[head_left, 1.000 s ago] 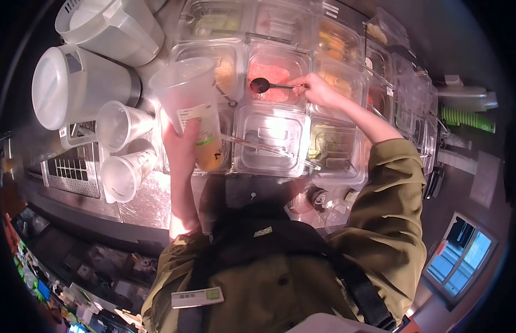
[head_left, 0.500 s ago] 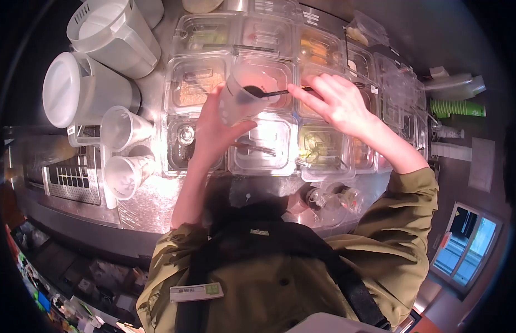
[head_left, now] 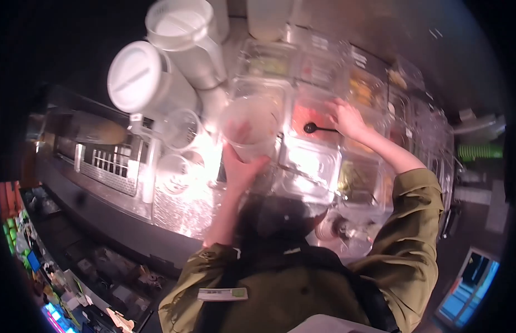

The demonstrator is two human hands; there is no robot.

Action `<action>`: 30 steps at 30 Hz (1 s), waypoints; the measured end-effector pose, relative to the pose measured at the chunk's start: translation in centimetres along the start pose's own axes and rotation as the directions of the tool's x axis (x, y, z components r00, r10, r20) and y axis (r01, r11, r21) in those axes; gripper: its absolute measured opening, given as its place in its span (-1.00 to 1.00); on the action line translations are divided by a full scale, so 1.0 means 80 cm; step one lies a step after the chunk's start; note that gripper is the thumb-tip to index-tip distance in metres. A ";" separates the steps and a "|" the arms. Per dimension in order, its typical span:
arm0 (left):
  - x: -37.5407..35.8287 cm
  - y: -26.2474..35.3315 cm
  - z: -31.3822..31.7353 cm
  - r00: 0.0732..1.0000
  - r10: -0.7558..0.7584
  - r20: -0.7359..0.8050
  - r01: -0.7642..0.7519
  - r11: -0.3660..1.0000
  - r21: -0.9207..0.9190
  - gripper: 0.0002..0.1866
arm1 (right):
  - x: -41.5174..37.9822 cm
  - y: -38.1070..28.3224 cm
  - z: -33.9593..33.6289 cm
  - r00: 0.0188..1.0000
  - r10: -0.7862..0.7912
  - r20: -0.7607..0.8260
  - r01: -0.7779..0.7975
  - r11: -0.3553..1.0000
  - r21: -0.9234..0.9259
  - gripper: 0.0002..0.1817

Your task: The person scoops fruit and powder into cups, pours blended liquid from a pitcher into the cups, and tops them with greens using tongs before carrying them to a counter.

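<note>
Left hand (head_left: 244, 171) grasps a translucent cup (head_left: 249, 130) beside the pink contents (head_left: 310, 114); right hand (head_left: 351, 122) is at the black spoon (head_left: 309, 127) there, grip too blurred to tell; spooning seems in hand, calling next for a steady cup.

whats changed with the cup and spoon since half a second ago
The left hand has carried the cup leftward, and the right hand has brought the black spoon from the cup's mouth back over the pink-filled container. The camera view has turned too. Nothing was visibly let go: cup and spoon look still held.
</note>
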State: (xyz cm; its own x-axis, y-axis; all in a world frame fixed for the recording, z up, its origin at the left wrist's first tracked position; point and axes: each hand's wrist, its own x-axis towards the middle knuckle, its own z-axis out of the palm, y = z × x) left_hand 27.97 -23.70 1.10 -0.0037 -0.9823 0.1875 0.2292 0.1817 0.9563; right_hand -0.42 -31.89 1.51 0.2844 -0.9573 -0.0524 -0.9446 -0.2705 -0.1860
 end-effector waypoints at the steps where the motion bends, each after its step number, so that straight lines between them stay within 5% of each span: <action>1: 0.010 0.005 0.000 1.000 -0.003 -0.025 0.003 1.000 -0.017 -0.11 | 0.020 -0.022 -0.015 0.972 -0.144 -0.184 0.145 0.989 -0.006 -0.65; 4: 0.035 0.012 0.009 0.998 0.011 -0.066 -0.014 0.998 -0.054 -0.13 | 0.128 -0.123 -0.090 0.726 -0.449 -0.521 0.514 0.857 -0.022 -0.68; 5: 0.049 0.008 0.012 0.997 0.048 -0.059 -0.051 0.998 -0.043 -0.13 | 0.163 -0.156 -0.109 0.557 -0.553 -0.620 0.648 0.756 -0.092 -0.66; 8: 0.075 0.001 0.015 0.997 0.008 -0.079 -0.014 0.998 -0.067 -0.13 | 0.257 -0.220 -0.108 0.402 -0.695 -0.596 0.689 0.658 -0.303 -0.69; 11: 0.083 -0.005 0.010 0.993 0.010 -0.118 -0.016 0.998 -0.056 -0.14 | 0.293 -0.226 -0.114 0.569 -0.742 -0.355 0.699 0.663 -0.267 -0.79; 14: 0.097 -0.009 -0.003 0.987 0.045 -0.157 -0.057 0.995 -0.078 -0.14 | 0.228 -0.197 -0.154 0.703 -0.424 -0.571 0.617 0.763 0.194 -0.88; 16: 0.108 0.006 -0.002 0.985 -0.026 -0.169 -0.008 0.980 -0.200 -0.15 | 0.189 -0.162 -0.189 0.764 -0.387 -0.517 0.528 0.835 0.155 -0.90; 18: 0.126 -0.012 -0.001 0.972 0.120 -0.201 -0.147 0.981 -0.127 -0.19 | 0.164 -0.128 -0.206 0.944 -0.280 -0.175 0.309 0.936 0.170 -0.81; 21: 0.147 -0.019 -0.001 0.962 0.188 -0.196 -0.169 0.979 0.112 -0.19 | 0.173 -0.082 -0.133 0.953 -0.303 0.024 0.294 0.939 0.178 -0.78; 24: 0.175 -0.017 0.001 0.973 0.194 -0.122 -0.190 0.981 0.042 -0.14 | 0.187 -0.061 -0.032 0.951 -0.308 0.033 0.305 0.950 0.071 -0.82; 25: 0.185 -0.015 -0.004 0.965 0.239 -0.105 -0.214 0.954 0.212 -0.12 | 0.192 -0.061 -0.016 0.961 -0.267 0.073 0.262 0.962 0.072 -0.82; 27: 0.192 -0.010 -0.006 0.960 0.260 -0.104 -0.234 0.950 0.207 -0.14 | 0.197 -0.070 -0.002 0.974 -0.164 0.158 0.155 0.985 0.070 -0.79; 30: 0.198 -0.021 -0.015 0.963 0.263 -0.067 -0.242 0.943 0.227 -0.10 | 0.225 -0.078 -0.034 0.988 -0.113 -0.108 0.130 0.977 0.171 -0.75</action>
State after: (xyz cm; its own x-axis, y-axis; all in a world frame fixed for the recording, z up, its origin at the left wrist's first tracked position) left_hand 28.66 -39.64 2.19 0.1216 -0.9009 0.4167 -0.0039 0.4194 0.9078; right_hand 10.16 -47.68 4.43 0.3700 -0.9260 0.0752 -0.8575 -0.3715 -0.3559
